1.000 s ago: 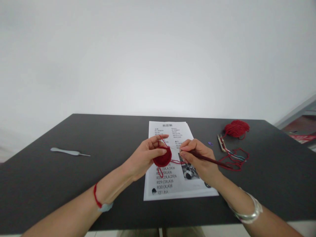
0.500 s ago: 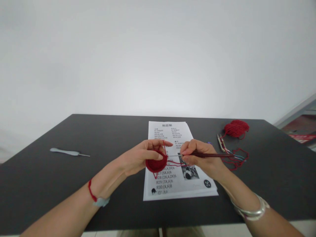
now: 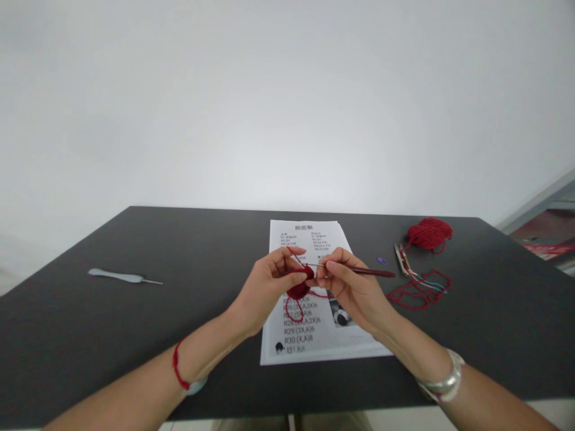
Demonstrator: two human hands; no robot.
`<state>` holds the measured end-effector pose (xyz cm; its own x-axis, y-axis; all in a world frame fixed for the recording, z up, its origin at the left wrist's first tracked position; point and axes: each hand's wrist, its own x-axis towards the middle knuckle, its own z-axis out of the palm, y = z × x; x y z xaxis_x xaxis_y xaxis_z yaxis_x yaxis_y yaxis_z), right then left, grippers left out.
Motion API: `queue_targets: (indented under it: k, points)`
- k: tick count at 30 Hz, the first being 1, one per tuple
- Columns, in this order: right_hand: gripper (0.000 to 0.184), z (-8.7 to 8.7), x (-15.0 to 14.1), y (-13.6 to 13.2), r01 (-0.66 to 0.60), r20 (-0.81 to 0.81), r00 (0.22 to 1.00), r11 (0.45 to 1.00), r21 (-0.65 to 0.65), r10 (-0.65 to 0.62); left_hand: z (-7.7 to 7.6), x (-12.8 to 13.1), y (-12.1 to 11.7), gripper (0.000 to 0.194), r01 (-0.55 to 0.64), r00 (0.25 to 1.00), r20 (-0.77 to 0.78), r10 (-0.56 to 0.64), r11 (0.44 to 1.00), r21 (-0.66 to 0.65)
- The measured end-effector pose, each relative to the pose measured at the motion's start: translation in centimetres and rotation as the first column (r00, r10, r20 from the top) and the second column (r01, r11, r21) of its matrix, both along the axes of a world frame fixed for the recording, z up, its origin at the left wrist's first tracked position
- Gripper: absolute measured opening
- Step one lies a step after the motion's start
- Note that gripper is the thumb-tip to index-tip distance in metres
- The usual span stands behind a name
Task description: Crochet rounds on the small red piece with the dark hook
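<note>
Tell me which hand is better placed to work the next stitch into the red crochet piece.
Right, probably: the right hand holds the crochet hook, its tip close to the red crochet piece, while the left hand is occupied gripping that piece.

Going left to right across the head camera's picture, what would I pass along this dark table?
Grey-handled crochet hook → left hand → red crocheted piece → right hand gripping a dark-handled crochet hook → purple marker → red yarn ball
</note>
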<state>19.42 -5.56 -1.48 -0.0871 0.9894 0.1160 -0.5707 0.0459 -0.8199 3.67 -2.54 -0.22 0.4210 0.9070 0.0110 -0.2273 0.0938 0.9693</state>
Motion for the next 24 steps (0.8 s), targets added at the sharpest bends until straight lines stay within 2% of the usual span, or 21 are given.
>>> queue_targets:
  k: [3,7,16,21,24]
  points:
    - [0.016,0.0,0.4,-0.1,-0.012,0.061,0.998,0.999,0.039,0.009,-0.1,-0.2,0.3,0.033,0.074,0.996,0.061,-0.069,0.994,-0.074]
    - [0.016,-0.3,1.2,-0.1,-0.037,0.19,0.982,0.99,0.138,0.011,0.1,-0.4,0.3,0.033,0.064,0.997,0.036,-0.063,0.997,-0.044]
    - [0.012,-0.6,0.8,-0.6,0.115,0.368,0.905,0.957,0.268,-0.212,0.9,-0.2,-0.1,0.035,0.0,1.0,-0.028,0.001,0.999,0.042]
    - [0.013,-0.8,0.2,-1.1,0.204,0.526,0.754,0.901,0.383,-0.394,1.0,0.0,-0.3,0.035,-0.037,0.998,-0.053,0.04,0.998,0.059]
    - [0.012,-1.1,-0.3,-1.4,0.209,0.579,0.626,0.827,0.521,-0.522,0.8,0.1,-0.4,0.034,-0.08,0.994,-0.075,0.084,0.995,0.065]
